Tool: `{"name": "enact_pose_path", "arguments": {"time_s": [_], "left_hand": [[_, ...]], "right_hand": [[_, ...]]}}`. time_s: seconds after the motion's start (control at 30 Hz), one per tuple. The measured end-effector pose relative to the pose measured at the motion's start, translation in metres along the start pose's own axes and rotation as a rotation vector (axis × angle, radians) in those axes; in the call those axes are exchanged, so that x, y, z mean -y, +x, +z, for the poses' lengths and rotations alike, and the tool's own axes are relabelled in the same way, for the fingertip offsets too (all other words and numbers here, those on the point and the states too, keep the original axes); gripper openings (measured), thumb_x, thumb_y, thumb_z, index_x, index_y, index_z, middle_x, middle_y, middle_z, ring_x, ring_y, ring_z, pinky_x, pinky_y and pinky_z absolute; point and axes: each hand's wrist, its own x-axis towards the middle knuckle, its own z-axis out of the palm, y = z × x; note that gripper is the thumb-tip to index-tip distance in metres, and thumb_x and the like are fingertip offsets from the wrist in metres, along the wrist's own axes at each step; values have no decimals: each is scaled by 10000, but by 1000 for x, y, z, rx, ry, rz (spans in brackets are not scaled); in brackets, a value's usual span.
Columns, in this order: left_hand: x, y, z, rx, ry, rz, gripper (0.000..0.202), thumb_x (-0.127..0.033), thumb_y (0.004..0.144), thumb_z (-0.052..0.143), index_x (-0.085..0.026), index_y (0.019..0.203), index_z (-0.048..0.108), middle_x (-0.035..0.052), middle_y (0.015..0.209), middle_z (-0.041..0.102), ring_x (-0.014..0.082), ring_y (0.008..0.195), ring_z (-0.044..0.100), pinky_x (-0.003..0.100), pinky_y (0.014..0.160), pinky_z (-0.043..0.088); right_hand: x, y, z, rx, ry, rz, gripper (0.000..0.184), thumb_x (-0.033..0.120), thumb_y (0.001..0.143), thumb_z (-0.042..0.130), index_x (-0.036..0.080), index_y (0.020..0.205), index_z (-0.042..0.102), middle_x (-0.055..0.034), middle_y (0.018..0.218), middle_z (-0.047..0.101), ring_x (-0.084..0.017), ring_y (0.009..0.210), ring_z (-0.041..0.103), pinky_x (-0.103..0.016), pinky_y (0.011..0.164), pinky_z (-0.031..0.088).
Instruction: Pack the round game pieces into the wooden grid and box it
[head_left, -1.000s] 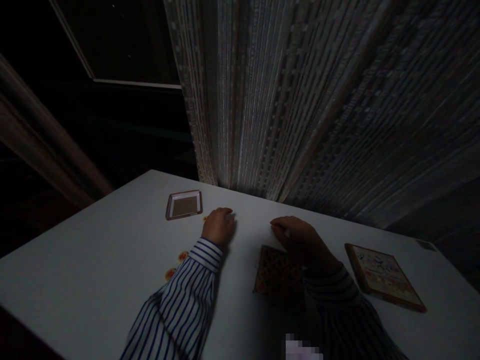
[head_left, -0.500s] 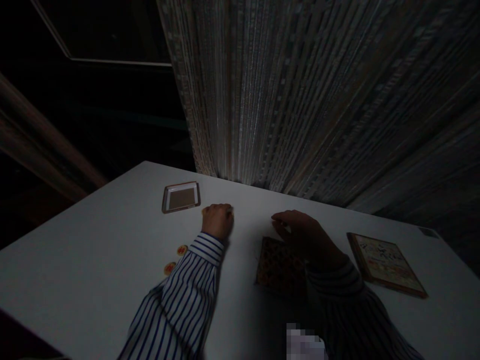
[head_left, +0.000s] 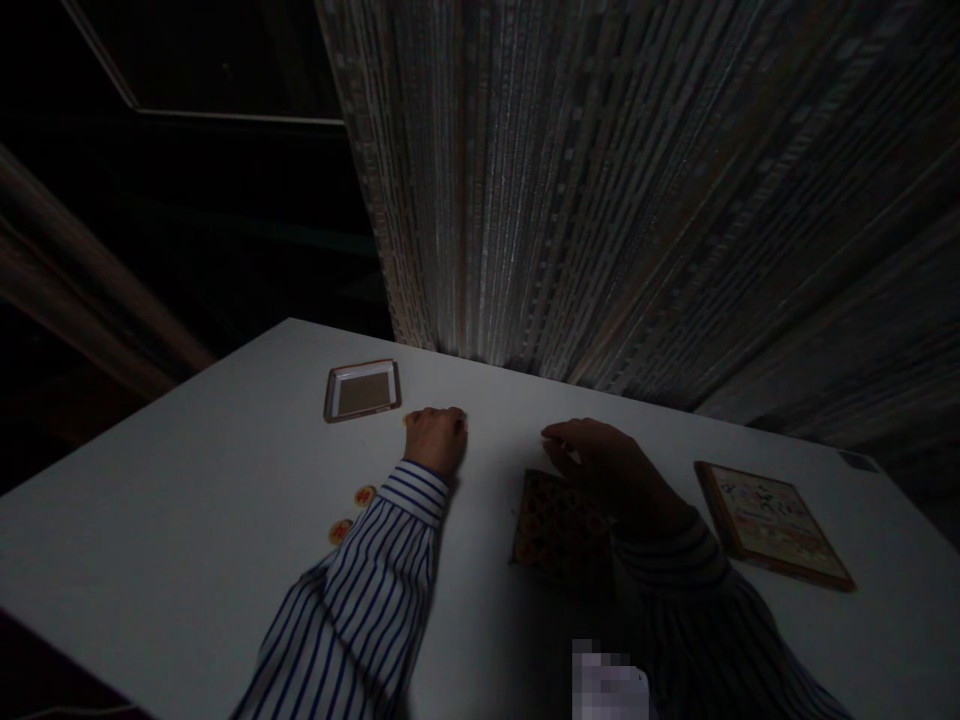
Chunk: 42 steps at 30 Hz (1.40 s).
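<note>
Since one second earlier, the person's left hand (head_left: 435, 440) has curled in more tightly, while the right hand (head_left: 619, 475) has kept much the same pose. From the left on the white table (head_left: 187, 480): two round pieces (head_left: 364, 495) with red markings lie near the striped left sleeve (head_left: 382, 580), and a shallow tray (head_left: 364, 393) with a pale inner edge lies beyond them. Next, the left hand rests knuckles up (a yellowish edge, perhaps another piece, peeks out beside it); whether it grips anything cannot be told. Right of centre, a dark square box (head_left: 523, 520) holds many round pieces. Partly over it, the right hand has thumb and fingers bent towards each other; its grip cannot be told. At far right lies a flat, brown-edged case (head_left: 780, 525) with a printed face.
</note>
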Motion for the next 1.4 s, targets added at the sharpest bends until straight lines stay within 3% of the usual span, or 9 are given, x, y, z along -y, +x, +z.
{"name": "enact_pose_path", "arguments": {"time_s": [0.37,0.57,0.8,1.0,1.2,1.4], "left_hand": [[1,2,3,-83,-84,18,275,-259,800,450,-185,992,633,93,948,682,253,929,591,384,834,395],[-2,3,4,-210,-327,101,308,-219,787,477,-130,1063,580,96,983,649,209,897,596,334,842,434],[-10,1,1,-249,-567,163,335,-174,746,526,-139,1079,552,66,915,589,165,850,571,302,814,459],[-21,-2,-2,-206,-766,165,341,-177,723,563,-139,1062,563,73,953,588,160,852,576,308,813,468],[-37,-7,-13,-79,-1029,145,360,-212,701,601,-132,1051,575,80,981,628,157,840,605,296,788,484],[-46,-14,-26,46,-1044,197,293,-253,712,609,-125,975,625,73,911,672,163,811,613,292,769,486]], "right_hand": [[1,-1,1,24,-13,1,204,222,824,465,178,925,637,-63,831,680,-171,745,607,-284,679,454],[0,-2,1,-1,-1,-15,190,214,812,483,177,909,642,-56,797,683,-164,699,612,-270,639,455],[1,-4,-3,-18,13,0,188,220,809,482,181,902,641,-50,789,687,-155,695,609,-260,640,452],[-1,-6,-6,3,-25,2,199,223,809,481,183,921,641,-51,800,688,-162,693,611,-268,628,455],[-3,-8,-16,-23,-8,13,196,222,800,494,190,929,637,-52,811,688,-157,694,612,-266,637,459],[-5,-12,-22,-55,27,-3,202,236,811,491,190,950,630,-55,838,684,-158,718,611,-269,659,462]]}}
